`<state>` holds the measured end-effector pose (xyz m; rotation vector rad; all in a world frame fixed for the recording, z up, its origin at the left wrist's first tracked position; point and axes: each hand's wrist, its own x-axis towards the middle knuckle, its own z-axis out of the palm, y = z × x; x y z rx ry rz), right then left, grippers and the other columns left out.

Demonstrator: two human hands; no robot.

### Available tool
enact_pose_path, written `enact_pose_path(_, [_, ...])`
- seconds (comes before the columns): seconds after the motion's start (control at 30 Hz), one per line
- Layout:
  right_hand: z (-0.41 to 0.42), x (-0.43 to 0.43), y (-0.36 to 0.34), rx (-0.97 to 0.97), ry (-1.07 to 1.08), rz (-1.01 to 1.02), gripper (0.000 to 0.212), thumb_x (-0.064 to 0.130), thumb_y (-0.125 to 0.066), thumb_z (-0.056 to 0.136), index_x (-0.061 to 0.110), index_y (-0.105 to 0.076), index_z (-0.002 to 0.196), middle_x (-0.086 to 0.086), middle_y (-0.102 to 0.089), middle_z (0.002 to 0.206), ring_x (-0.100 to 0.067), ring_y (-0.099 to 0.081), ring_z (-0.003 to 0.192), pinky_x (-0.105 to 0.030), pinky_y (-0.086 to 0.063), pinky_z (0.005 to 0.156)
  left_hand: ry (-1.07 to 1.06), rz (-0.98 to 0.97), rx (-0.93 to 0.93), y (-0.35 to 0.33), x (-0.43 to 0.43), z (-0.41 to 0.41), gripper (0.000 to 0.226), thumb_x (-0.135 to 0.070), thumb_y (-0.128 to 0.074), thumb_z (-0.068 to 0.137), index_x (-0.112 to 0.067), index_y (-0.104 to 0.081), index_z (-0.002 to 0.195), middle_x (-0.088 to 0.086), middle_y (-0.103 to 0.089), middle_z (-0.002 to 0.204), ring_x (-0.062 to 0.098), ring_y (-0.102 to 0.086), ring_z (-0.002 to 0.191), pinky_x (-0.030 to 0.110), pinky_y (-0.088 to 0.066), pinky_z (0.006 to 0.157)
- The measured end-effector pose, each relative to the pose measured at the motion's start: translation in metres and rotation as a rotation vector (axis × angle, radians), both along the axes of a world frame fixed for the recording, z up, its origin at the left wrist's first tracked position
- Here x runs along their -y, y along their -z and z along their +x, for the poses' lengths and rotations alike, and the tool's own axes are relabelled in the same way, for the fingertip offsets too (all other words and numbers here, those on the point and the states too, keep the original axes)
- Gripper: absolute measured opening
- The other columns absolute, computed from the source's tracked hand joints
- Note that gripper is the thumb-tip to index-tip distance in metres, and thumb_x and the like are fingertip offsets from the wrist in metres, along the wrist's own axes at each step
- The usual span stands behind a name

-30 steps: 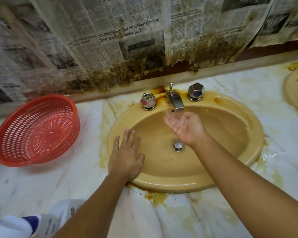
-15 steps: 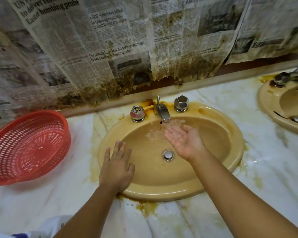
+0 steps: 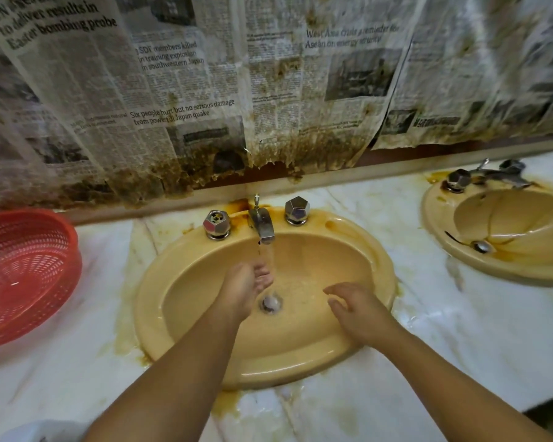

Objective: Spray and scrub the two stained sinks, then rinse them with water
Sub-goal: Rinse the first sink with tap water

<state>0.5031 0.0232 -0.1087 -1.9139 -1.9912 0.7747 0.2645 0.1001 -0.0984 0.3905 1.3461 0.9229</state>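
1. Head view: the near sink (image 3: pixel 300 368), a yellow oval bowl set into the marble counter (image 3: pixel 444 330), sits right in front of me with both forearms reaching into it.
2. Its faucet (image 3: pixel 262 223) is running. A thin stream of water (image 3: pixel 270 253) falls into the bowl and a rippled sheet of water lies round the drain (image 3: pixel 271 304).
3. My left hand (image 3: pixel 243 288) holds nothing. Its fingers lie close together and loosely bent, with the tips in the stream.
4. My right hand (image 3: pixel 358 311) also holds nothing. Its fingers are nearly straight and slightly parted over the bowl's right inner wall; I cannot tell whether they touch it.
5. Two faceted knobs flank the spout, the left knob (image 3: pixel 217 222) and the right knob (image 3: pixel 297 209). Brown staining shows on the rim behind them and on the counter at the bowl's front edge.
6. A second sink (image 3: pixel 438 218) sits well apart to the right. Dark brown streaks run down inside toward its drain (image 3: pixel 481 246), and I see rust-coloured marks round its tap (image 3: pixel 498 173).
7. A red mesh basket (image 3: pixel 55 250) stands on the counter to the left, tilted toward me, and I see only mesh inside.
8. Cut off: the basket's left side, the second sink's right side, and a white object (image 3: pixel 45 430) at the bottom-left corner that I cannot identify.
9. Stained newspaper (image 3: pixel 189 106) covers the wall behind. Its far edges are blurred, and the lower strip is too brown to read.
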Motion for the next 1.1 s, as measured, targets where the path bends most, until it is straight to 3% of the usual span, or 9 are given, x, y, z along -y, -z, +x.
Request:
enact_pose_path(0.17, [0.046,0.013,0.026,0.305,-0.223,0.091,0.059,0.053,-0.028,0.102,0.023,-0.068,0.133,-0.003,-0.051,0.153,-0.03,-0.034,0.149,-0.036,-0.018,0.124,-0.284,-0.048,0.372,-0.007,-0.008,0.026,0.017,0.004,-0.046,0.101,0.011,-0.059,0.111,0.027,-0.069,0.111,0.039,-0.071,0.101,0.043,-0.057,0.095])
enact_pose_path(0.27, [0.06,0.0,0.035,0.408,-0.267,0.174,0.063,0.057,-0.035,0.101,0.02,-0.058,0.145,-0.007,-0.038,0.163,-0.03,-0.028,0.154,-0.04,-0.005,0.124,-0.472,-0.124,0.495,-0.004,-0.016,0.039,0.017,0.001,-0.041,0.104,0.01,-0.056,0.104,0.028,-0.067,0.111,0.041,-0.066,0.111,0.048,-0.053,0.102])
enact_pose_path(0.37, [0.073,-0.036,0.037,0.473,-0.3,0.246,0.074,0.056,-0.043,0.094,0.011,-0.047,0.153,-0.011,-0.03,0.165,-0.028,-0.029,0.153,-0.045,-0.011,0.121,-0.467,-0.076,0.701,-0.01,-0.025,0.06,0.033,-0.01,-0.04,0.106,0.013,-0.056,0.124,0.031,-0.059,0.135,0.042,-0.056,0.13,0.05,-0.044,0.112])
enact_pose_path(0.47, [0.086,-0.081,0.034,0.444,-0.364,0.278,0.083,0.05,-0.041,0.092,0.005,-0.028,0.16,-0.016,-0.014,0.169,-0.03,-0.016,0.157,-0.044,-0.009,0.123,-0.374,-0.086,0.641,-0.009,-0.021,0.079,0.045,0.0,-0.054,0.083,0.015,-0.057,0.126,0.034,-0.061,0.132,0.044,-0.06,0.124,0.048,-0.046,0.11])
enact_pose_path(0.57, [0.089,-0.123,0.034,0.436,-0.414,0.243,0.084,0.048,-0.026,0.094,0.003,-0.01,0.163,-0.016,-0.001,0.171,-0.029,-0.001,0.159,-0.043,-0.003,0.127,-0.636,-0.111,0.657,0.007,-0.026,0.077,0.027,0.0,-0.046,0.099,0.011,-0.06,0.119,0.029,-0.058,0.138,0.042,-0.057,0.127,0.048,-0.052,0.102])
enact_pose_path(0.67, [0.081,-0.151,0.039,0.423,-0.504,0.277,0.081,0.046,-0.028,0.095,0.003,-0.015,0.162,-0.015,-0.008,0.171,-0.029,-0.005,0.159,-0.045,-0.004,0.126,-0.66,-0.057,0.745,0.007,-0.031,0.084,0.03,0.0,-0.049,0.095,0.014,-0.06,0.118,0.03,-0.061,0.134,0.043,-0.053,0.133,0.047,-0.038,0.118])
enact_pose_path(0.77, [0.08,-0.167,0.04,0.391,-0.605,0.314,0.077,0.047,-0.029,0.1,0.006,-0.014,0.163,-0.011,-0.006,0.171,-0.024,0.0,0.159,-0.042,0.002,0.126,-0.547,-0.081,0.631,0.008,-0.021,0.095,0.035,0.0,-0.051,0.093,0.014,-0.059,0.124,0.031,-0.064,0.13,0.042,-0.059,0.128,0.046,-0.045,0.112])
enact_pose_path(0.9, [0.079,-0.186,0.04,0.346,-0.716,0.317,0.074,0.046,-0.028,0.102,0.012,-0.01,0.165,-0.004,-0.003,0.172,-0.017,0.004,0.159,-0.041,0.004,0.127,-0.889,-0.055,0.716,0.015,-0.025,0.09,0.028,-0.006,-0.044,0.103,0.012,-0.059,0.118,0.03,-0.064,0.129,0.042,-0.058,0.128,0.05,-0.052,0.101])
enact_pose_path(1.1, [0.068,-0.186,0.046,0.407,-0.57,0.363,0.074,0.038,-0.036,0.097,0.008,-0.019,0.163,-0.009,-0.014,0.171,-0.025,-0.007,0.159,-0.047,-0.001,0.126,-0.805,-0.081,0.642,0.006,-0.028,0.099,0.043,0.004,-0.047,0.092,0.015,-0.052,0.133,0.03,-0.059,0.136,0.042,-0.057,0.126,0.044,-0.045,0.113])
